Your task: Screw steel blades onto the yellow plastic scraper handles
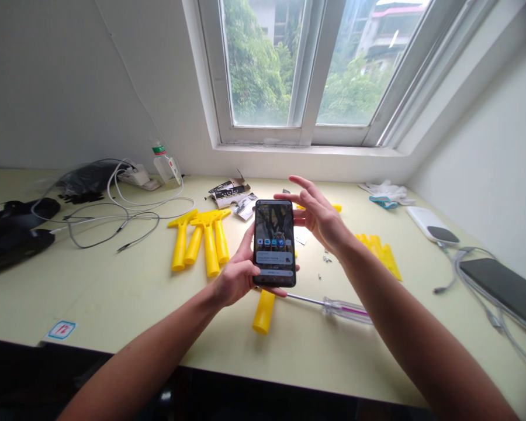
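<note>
Phone: The phone [274, 242] is raised above the bench [127, 301], near its front edge, upright in the view with its lit screen towards the wearer; this angle presumably lets the screen be read.
Left hand: The left hand [239, 273] grips the phone at its lower left, thumb along the front edge and fingers passing behind; it appears to carry the weight from below, leaving most of the screen uncovered.
Right hand: The right hand [321, 215] stands at the phone's upper right with fingers spread and extended, gripping nothing that shows. Whether a fingertip touches the phone's edge cannot be told. The position probably leaves the fingers free to steady or tap.
Screwdriver: The screwdriver [346, 310] lies below and right of the phone, its see-through grip partly behind the right forearm; the tip is hidden.
Near handle: One yellow handle [263, 314] lies just below the phone in the view, its upper part covered by the phone and left hand.
Handle group: Several yellow handles [209, 245] lie close together left of the left hand, wide heads towards the wall, seemingly lined up for counting or easy reach.
Screws: Small metal pieces, apparently screws [327, 259], are scattered right of the phone, loose on the bench.
Packaging: A torn box [230, 194] lies beyond the handle group, towards the window wall.
</note>
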The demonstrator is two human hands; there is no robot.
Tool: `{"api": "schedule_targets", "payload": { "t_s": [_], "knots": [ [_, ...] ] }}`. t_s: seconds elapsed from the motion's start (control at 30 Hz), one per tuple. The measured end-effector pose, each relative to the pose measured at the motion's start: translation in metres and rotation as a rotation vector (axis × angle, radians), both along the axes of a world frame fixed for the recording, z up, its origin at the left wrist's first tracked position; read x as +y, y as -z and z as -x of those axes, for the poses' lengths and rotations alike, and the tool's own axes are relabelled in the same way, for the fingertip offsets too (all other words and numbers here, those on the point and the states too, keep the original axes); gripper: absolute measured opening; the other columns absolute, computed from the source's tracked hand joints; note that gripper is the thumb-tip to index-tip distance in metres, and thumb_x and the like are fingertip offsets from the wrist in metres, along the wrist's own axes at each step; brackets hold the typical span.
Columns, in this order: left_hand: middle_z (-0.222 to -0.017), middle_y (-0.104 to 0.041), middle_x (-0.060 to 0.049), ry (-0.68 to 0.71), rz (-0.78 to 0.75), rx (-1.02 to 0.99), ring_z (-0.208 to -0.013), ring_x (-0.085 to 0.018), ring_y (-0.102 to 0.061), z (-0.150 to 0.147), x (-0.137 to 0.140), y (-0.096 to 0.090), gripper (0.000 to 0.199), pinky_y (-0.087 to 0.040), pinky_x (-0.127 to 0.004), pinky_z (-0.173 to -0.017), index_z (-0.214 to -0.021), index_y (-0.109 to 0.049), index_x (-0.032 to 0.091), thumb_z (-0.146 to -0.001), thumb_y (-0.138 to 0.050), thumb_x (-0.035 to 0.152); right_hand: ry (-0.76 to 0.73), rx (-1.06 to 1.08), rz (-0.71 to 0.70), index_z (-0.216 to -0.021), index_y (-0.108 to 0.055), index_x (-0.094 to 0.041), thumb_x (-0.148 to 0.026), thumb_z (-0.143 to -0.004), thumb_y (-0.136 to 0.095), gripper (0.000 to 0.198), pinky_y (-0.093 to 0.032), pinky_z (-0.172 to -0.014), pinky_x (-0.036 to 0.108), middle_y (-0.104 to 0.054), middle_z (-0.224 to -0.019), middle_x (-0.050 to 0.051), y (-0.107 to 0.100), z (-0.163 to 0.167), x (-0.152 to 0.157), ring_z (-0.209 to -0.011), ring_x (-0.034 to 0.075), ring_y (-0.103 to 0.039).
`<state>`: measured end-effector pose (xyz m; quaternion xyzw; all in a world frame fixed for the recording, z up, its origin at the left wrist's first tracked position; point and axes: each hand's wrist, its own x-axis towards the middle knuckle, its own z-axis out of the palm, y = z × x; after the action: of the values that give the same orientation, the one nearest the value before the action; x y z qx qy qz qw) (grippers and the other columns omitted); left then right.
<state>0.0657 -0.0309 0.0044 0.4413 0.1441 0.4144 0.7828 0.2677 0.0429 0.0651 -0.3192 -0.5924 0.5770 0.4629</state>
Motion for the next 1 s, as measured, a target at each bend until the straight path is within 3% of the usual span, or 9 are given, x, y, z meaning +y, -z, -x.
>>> {"api": "schedule_targets", "payload": {
  "t_s": [1.0],
  "knots": [
    [-0.147, -0.049, -0.012, -0.018, -0.042, 0.026, -0.122, -0.041, -0.058, 0.0002, -0.0018, -0.0017, 0.105, -0.061, -0.051, -0.076, -0.153, 0.001, 0.045, -0.074, -0.055, 0.007, -0.001, -0.044, -0.01, -0.14, -0.04, -0.034, -0.057, -0.091, -0.051, 0.055, -0.055, -0.082, 0.044, -0.065, -0.128, 0.009, -0.003, -0.0012, -0.0026, -0.086, 0.02, -0.07]
  ]
}}
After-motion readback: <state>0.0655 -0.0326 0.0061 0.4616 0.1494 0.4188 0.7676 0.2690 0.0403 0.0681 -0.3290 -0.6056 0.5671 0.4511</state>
